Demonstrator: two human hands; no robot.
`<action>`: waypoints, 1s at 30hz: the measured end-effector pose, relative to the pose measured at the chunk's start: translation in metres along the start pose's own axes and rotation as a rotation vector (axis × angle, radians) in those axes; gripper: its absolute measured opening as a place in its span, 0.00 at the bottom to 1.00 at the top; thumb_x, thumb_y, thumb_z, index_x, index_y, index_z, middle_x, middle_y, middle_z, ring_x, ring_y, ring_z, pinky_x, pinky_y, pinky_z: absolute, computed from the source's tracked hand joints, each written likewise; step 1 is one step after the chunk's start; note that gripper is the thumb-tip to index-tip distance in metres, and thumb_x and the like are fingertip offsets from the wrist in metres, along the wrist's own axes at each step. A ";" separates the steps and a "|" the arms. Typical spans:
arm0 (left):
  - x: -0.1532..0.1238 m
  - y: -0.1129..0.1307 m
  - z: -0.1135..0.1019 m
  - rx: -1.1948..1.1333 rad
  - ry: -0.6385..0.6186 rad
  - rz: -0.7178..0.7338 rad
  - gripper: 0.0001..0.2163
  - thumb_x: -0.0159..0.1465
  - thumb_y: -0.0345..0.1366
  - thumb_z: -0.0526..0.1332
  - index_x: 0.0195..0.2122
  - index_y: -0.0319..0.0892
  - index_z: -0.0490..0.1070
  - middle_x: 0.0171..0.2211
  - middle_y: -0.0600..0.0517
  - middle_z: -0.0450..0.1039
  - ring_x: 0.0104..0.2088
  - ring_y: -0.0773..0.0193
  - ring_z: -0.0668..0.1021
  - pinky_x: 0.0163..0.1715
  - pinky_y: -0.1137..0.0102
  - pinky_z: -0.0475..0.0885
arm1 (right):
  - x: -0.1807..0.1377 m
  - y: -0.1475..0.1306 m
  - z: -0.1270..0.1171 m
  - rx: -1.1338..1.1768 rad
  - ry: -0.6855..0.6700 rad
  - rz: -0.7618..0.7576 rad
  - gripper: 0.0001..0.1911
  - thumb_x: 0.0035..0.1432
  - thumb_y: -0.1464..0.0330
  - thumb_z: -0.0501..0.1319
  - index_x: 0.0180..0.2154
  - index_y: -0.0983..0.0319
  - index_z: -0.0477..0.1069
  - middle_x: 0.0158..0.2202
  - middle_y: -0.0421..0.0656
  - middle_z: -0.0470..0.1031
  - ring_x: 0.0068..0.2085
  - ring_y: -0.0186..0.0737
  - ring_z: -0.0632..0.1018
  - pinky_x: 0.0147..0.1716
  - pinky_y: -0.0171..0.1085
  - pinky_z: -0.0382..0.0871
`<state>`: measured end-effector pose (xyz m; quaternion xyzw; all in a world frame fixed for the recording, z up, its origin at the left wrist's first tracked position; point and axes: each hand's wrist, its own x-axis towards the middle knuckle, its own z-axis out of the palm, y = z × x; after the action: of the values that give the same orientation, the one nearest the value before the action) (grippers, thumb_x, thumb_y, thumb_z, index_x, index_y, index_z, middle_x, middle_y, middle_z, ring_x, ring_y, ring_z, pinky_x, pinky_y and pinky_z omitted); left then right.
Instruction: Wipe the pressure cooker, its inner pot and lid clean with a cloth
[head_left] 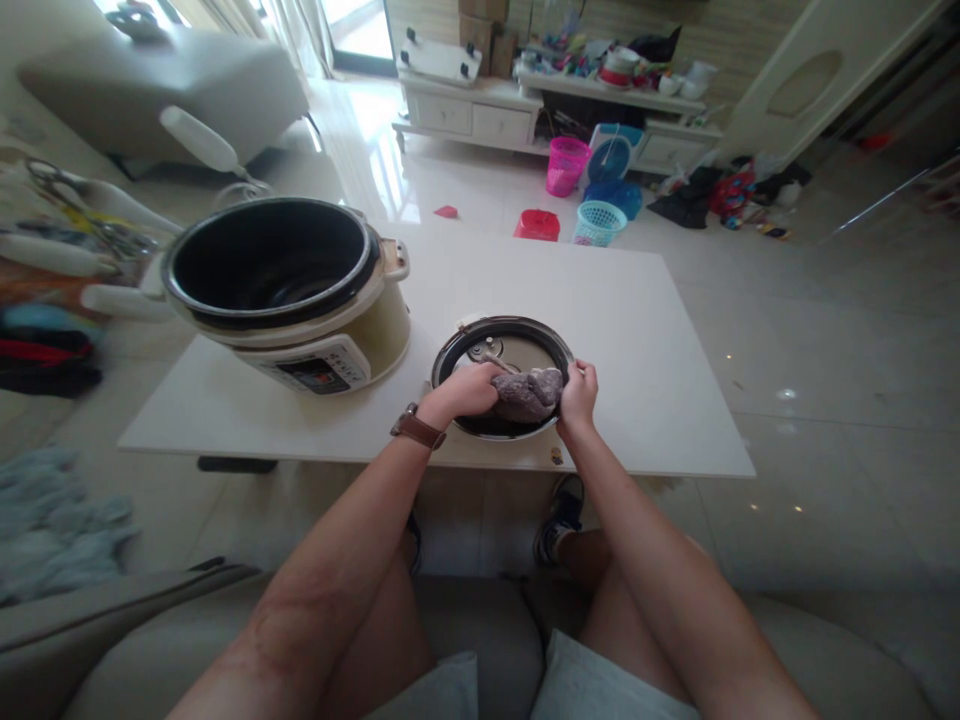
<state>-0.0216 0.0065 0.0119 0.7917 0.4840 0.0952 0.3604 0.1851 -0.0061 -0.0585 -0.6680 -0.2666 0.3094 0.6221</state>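
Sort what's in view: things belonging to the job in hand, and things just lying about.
In the job:
- grey cloth, in the left hand
- round lid, held at its rim by the right hand
- open cooker alongside, probably

Lying about:
- pink basket
- light-blue basket
- cardboard boxes

L hand point(474, 388): grips gry cloth point(529, 397) w/in lid point(529, 352)
R hand point(579, 396): grips lid's R rim
Cooker point(315, 330): open top, L of lid, on counter point(622, 320)
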 end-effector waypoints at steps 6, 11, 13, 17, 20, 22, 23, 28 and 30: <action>-0.002 -0.005 0.001 0.210 0.264 -0.160 0.28 0.61 0.27 0.58 0.62 0.50 0.77 0.54 0.45 0.82 0.55 0.47 0.82 0.59 0.59 0.73 | 0.000 0.001 0.005 0.022 -0.017 0.003 0.15 0.60 0.53 0.60 0.40 0.57 0.69 0.34 0.38 0.73 0.36 0.39 0.73 0.40 0.39 0.69; 0.003 0.000 0.013 0.137 0.363 -0.178 0.30 0.63 0.26 0.57 0.66 0.51 0.72 0.56 0.47 0.81 0.57 0.49 0.81 0.60 0.59 0.73 | -0.004 0.000 0.006 -0.024 -0.019 -0.050 0.16 0.61 0.52 0.59 0.40 0.57 0.69 0.35 0.39 0.73 0.38 0.40 0.73 0.42 0.40 0.69; 0.006 0.004 0.017 0.121 0.348 -0.171 0.29 0.64 0.27 0.56 0.67 0.50 0.71 0.56 0.46 0.81 0.56 0.48 0.81 0.60 0.57 0.73 | -0.007 -0.002 0.005 -0.057 -0.015 -0.076 0.15 0.62 0.53 0.58 0.41 0.57 0.69 0.37 0.40 0.74 0.40 0.41 0.74 0.44 0.40 0.68; 0.011 0.011 0.020 0.138 0.304 -0.082 0.30 0.63 0.27 0.57 0.67 0.51 0.72 0.57 0.46 0.80 0.56 0.44 0.81 0.59 0.54 0.73 | -0.012 -0.003 0.003 -0.084 -0.059 -0.118 0.15 0.63 0.54 0.56 0.43 0.57 0.70 0.40 0.41 0.76 0.43 0.42 0.75 0.45 0.40 0.68; 0.012 0.015 0.020 0.180 0.232 0.012 0.32 0.60 0.25 0.58 0.65 0.55 0.74 0.62 0.51 0.77 0.59 0.48 0.80 0.62 0.56 0.71 | -0.010 -0.001 0.003 -0.078 -0.067 -0.130 0.16 0.63 0.53 0.56 0.43 0.57 0.71 0.40 0.41 0.76 0.43 0.42 0.75 0.45 0.39 0.68; 0.011 0.017 0.020 0.193 0.161 0.070 0.32 0.59 0.24 0.57 0.63 0.56 0.77 0.62 0.53 0.77 0.60 0.51 0.80 0.63 0.60 0.71 | -0.006 0.001 0.004 -0.069 -0.058 -0.117 0.16 0.62 0.52 0.57 0.42 0.57 0.71 0.39 0.41 0.76 0.41 0.41 0.75 0.43 0.39 0.68; 0.011 0.018 0.020 0.196 0.125 0.088 0.31 0.59 0.24 0.57 0.61 0.55 0.78 0.60 0.52 0.79 0.59 0.52 0.80 0.62 0.61 0.71 | -0.004 0.003 0.004 -0.063 -0.054 -0.105 0.16 0.62 0.52 0.57 0.41 0.57 0.71 0.38 0.40 0.75 0.40 0.41 0.74 0.42 0.39 0.68; 0.005 0.013 0.012 0.219 0.059 0.050 0.27 0.59 0.25 0.57 0.55 0.51 0.83 0.51 0.48 0.84 0.54 0.52 0.83 0.60 0.64 0.73 | 0.009 0.009 0.002 0.002 -0.029 -0.016 0.18 0.57 0.50 0.60 0.39 0.58 0.70 0.35 0.39 0.74 0.38 0.40 0.73 0.41 0.39 0.68; 0.002 0.006 0.006 0.234 0.082 0.003 0.26 0.59 0.25 0.57 0.55 0.52 0.83 0.51 0.47 0.84 0.54 0.51 0.83 0.59 0.64 0.73 | 0.012 0.010 0.002 0.023 -0.024 0.013 0.18 0.56 0.51 0.61 0.39 0.58 0.70 0.34 0.39 0.74 0.38 0.40 0.74 0.41 0.39 0.68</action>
<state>-0.0128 0.0038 0.0110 0.8246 0.5048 0.0710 0.2455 0.1913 0.0036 -0.0699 -0.6586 -0.2662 0.3244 0.6246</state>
